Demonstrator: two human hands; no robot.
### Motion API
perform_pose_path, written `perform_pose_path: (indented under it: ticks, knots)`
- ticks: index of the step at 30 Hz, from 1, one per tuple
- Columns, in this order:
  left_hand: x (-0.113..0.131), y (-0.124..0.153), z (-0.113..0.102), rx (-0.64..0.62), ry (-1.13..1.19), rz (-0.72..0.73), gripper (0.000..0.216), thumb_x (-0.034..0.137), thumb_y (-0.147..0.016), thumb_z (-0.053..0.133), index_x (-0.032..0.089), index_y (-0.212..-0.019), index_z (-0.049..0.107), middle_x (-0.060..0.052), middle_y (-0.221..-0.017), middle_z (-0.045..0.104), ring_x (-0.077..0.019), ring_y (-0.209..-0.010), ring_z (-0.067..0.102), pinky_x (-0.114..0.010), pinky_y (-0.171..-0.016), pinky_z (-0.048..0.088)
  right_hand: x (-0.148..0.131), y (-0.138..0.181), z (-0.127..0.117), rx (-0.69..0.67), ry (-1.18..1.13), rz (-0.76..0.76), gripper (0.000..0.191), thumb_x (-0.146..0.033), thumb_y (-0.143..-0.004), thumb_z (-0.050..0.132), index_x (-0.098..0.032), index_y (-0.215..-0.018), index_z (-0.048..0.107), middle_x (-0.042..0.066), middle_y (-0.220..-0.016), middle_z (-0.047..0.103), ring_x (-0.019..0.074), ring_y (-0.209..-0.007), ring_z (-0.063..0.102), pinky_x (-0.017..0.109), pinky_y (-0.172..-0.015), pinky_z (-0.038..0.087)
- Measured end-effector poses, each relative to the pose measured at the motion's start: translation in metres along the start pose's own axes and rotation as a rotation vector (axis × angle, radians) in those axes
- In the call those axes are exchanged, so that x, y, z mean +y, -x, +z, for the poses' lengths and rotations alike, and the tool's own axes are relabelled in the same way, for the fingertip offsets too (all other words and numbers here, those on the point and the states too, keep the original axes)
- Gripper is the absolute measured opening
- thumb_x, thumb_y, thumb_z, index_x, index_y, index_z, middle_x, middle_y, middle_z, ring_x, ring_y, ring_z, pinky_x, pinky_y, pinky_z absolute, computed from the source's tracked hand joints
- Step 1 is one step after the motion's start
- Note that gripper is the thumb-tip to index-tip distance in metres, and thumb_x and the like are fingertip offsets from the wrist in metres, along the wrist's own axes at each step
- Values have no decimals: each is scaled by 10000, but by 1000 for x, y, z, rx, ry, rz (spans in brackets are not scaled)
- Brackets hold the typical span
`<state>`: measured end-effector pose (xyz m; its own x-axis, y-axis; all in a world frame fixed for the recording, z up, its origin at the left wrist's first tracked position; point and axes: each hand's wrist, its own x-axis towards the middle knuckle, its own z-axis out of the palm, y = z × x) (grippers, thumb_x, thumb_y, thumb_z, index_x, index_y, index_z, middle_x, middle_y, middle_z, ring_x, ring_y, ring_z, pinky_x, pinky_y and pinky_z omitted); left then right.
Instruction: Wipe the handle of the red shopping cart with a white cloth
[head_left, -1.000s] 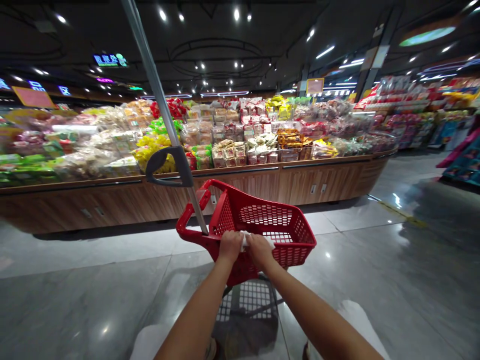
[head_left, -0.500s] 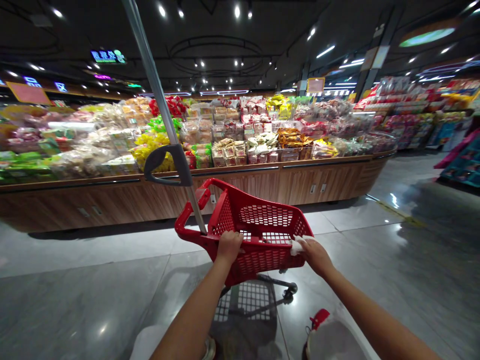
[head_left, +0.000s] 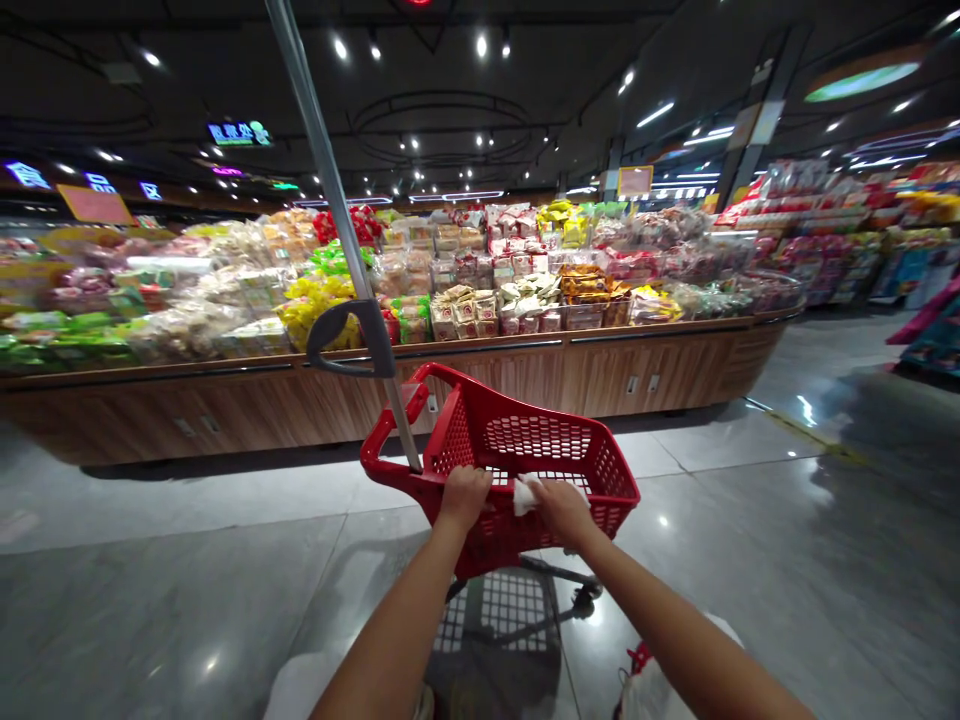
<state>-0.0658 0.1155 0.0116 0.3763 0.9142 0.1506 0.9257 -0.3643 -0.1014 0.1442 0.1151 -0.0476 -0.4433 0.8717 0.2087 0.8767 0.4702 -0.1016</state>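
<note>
A red plastic shopping basket [head_left: 525,440] sits on a wheeled cart frame in front of me, with a grey pole and handle [head_left: 352,340] rising at its left. My left hand [head_left: 463,495] grips the basket's near rim. My right hand [head_left: 559,510] rests on the same rim just to the right, closed on a white crumpled tissue or cloth [head_left: 523,492]. The basket looks empty inside.
A long wooden display counter [head_left: 525,365] piled with packaged snacks runs across the aisle ahead. More stocked shelves [head_left: 825,220] stand at the right. Glossy grey tiled floor [head_left: 187,580] surrounds the cart. A lower grey mesh shelf [head_left: 495,610] lies under the basket.
My right hand slid along the near rim with the white cloth, out to the right corner and then back toward the left hand. The left hand stayed put.
</note>
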Motion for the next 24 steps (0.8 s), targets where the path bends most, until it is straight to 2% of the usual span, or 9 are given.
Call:
perform_pose_path:
  ticks: [4,5,7,9,12,16,19,22,24]
  knots:
    - [-9,6,-5,-26,-20,-22,175,276,-812,634,131,-908,652,-145,-889,678,-291,-894,606,-382,-779,394,85,55,7,32,24,60,390,-162,-850,483,-198,-1234,548,82,-1011,670,226,-928,606,364,-838,430]
    - [-11,7,-5,-27,-19,-25,186,289,-804,648,135,-909,652,-146,-894,677,-293,-897,605,-382,-778,393,103,66,11,78,19,64,398,-165,-854,475,-204,-1244,541,87,-1061,665,225,-983,598,378,-884,425]
    - [-12,8,-5,-26,-14,-30,216,309,-776,683,140,-908,653,-144,-893,675,-296,-900,602,-381,-776,393,124,81,19,145,15,42,407,-165,-858,463,-217,-1256,532,92,-1200,623,227,-1115,552,411,-991,383]
    - [-11,7,-4,-21,-5,-40,225,306,-758,704,143,-906,656,-140,-889,676,-297,-901,601,-381,-775,390,124,84,25,173,23,51,405,-162,-853,468,-215,-1248,539,95,-1232,607,230,-1153,531,423,-1029,362]
    - [-9,6,-2,-19,-3,-58,189,278,-764,692,146,-896,662,-132,-884,681,-290,-892,600,-376,-770,385,90,65,27,185,37,87,406,-152,-837,495,-201,-1236,550,101,-1147,640,236,-1092,556,411,-996,390]
    - [-3,4,1,9,-21,-67,117,218,-832,591,144,-878,669,-122,-864,685,-266,-865,604,-366,-759,384,11,15,20,179,-9,55,404,-135,-847,491,-185,-1245,537,94,-1048,660,213,-984,580,351,-922,416]
    - [1,3,3,50,-25,-59,204,146,-889,467,142,-889,671,-118,-846,688,-253,-857,612,-364,-759,389,-42,-19,16,160,-70,37,366,-136,-888,439,-183,-1237,538,90,-1034,663,203,-959,580,327,-882,423]
    - [1,3,5,68,-29,-53,240,135,-908,430,134,-896,670,-122,-845,690,-252,-850,619,-366,-761,396,-67,-34,13,152,-74,42,337,-139,-905,416,-169,-1211,552,107,-1057,657,210,-978,574,333,-892,411]
    - [-2,4,5,58,-33,-26,202,144,-896,466,133,-892,667,-123,-843,690,-255,-849,621,-365,-757,401,-61,-30,9,110,-57,30,327,-148,-906,421,-178,-1202,557,102,-1026,663,210,-949,582,328,-859,417]
